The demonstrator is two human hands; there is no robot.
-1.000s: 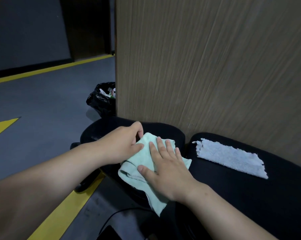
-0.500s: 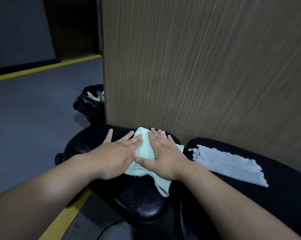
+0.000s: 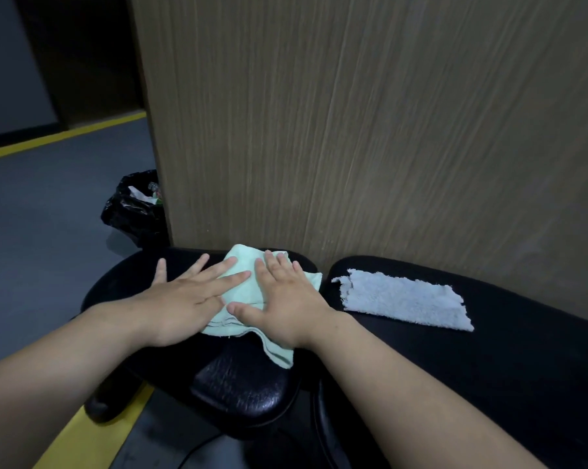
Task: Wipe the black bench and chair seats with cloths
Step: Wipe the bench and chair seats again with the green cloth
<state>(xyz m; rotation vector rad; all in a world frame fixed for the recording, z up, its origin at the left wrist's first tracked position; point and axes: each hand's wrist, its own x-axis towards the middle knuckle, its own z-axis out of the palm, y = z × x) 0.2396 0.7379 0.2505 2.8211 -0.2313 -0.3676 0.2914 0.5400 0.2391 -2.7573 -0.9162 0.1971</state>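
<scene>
Mint-green cloth [image 3: 243,286] lies crumpled at centre frame on the black chair seat [image 3: 238,384], one corner drooping over the seat's glossy, pebbled front. Both hands press it flat with fingers spread, clamped on nothing: the left hand [image 3: 187,299] covers its left edge, the right hand [image 3: 285,299] its middle. At right of frame, a frayed white cloth [image 3: 404,299] lies flat on the black bench [image 3: 522,350], against a wood-grain panel [image 3: 353,130]. A black bin bag [image 3: 133,211] stands at left.
</scene>
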